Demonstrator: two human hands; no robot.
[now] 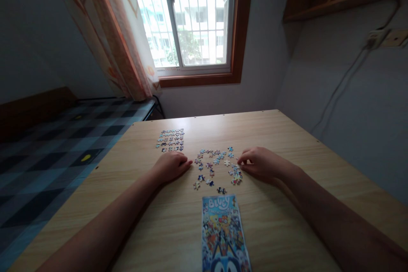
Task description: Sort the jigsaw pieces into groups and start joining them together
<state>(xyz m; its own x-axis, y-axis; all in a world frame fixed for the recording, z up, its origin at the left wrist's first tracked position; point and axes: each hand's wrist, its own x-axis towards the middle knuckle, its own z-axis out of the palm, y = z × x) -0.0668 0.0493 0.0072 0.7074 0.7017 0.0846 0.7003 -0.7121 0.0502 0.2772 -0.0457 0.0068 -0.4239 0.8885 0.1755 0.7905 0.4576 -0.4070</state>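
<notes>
My left hand [172, 165] rests on the table with its fingers curled in, just below the rows of jigsaw pieces [174, 139] at the far left; nothing shows in it. To the right, my right hand [263, 161] has its fingertips and thumb bent together at the edge of a small cluster of jigsaw pieces [236, 176]; what lies between the tips is too small to make out. Between both hands are more loose jigsaw pieces [208, 165], in a scattered ring. A single pale jigsaw piece [227, 162] lies left of my right fingertips.
A blue picture sheet marked "Bluey" [223, 229] lies on the wooden table [287, 229] close to me. Left of the table stands a bed with a checked cover [79, 136]. Behind are a curtain [117, 29] and a barred window [204, 21]; a cable [334, 89] hangs at right.
</notes>
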